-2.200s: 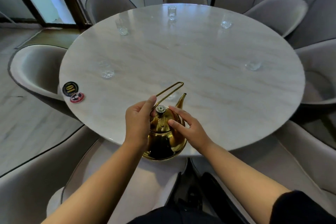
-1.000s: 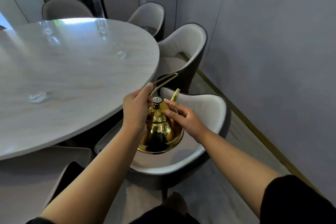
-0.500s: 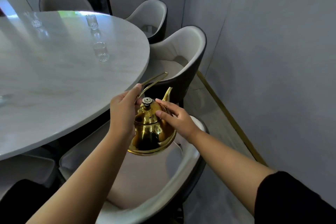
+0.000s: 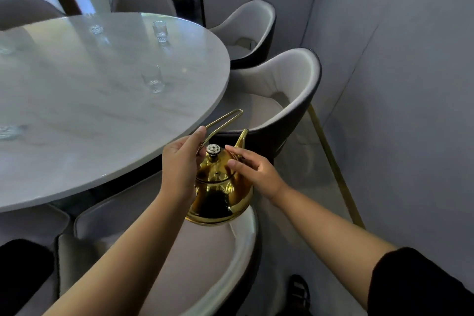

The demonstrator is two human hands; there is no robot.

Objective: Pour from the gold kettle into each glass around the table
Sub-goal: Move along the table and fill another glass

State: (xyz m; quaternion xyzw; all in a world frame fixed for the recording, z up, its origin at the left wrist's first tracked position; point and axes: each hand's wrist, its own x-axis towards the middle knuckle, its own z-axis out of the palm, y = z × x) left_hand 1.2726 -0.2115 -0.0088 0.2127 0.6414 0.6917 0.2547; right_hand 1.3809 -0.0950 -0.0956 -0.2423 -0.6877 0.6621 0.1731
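The gold kettle [image 4: 220, 187] hangs in the air beside the round marble table [image 4: 77, 115], above a chair seat, held level. My left hand [image 4: 182, 164] grips its wire handle near the base. My right hand [image 4: 254, 172] rests its fingers on the kettle's lid and shoulder, by the spout. The nearest clear glass [image 4: 153, 79] stands on the table ahead of the kettle. Further back stand another glass [image 4: 159, 31] and a third glass [image 4: 96, 27]. A fourth glass [image 4: 9, 131] shows at the left edge.
Grey upholstered chairs ring the table: one [image 4: 205, 259] right under the kettle, one [image 4: 279, 100] ahead on the right, others behind. A grey wall [image 4: 397, 84] with a gold floor strip [image 4: 333, 167] closes the right side, leaving a narrow passage.
I have walked with the kettle from the table's front around to its right side. The glasses have slid nearer in view. Both hands keep their hold.
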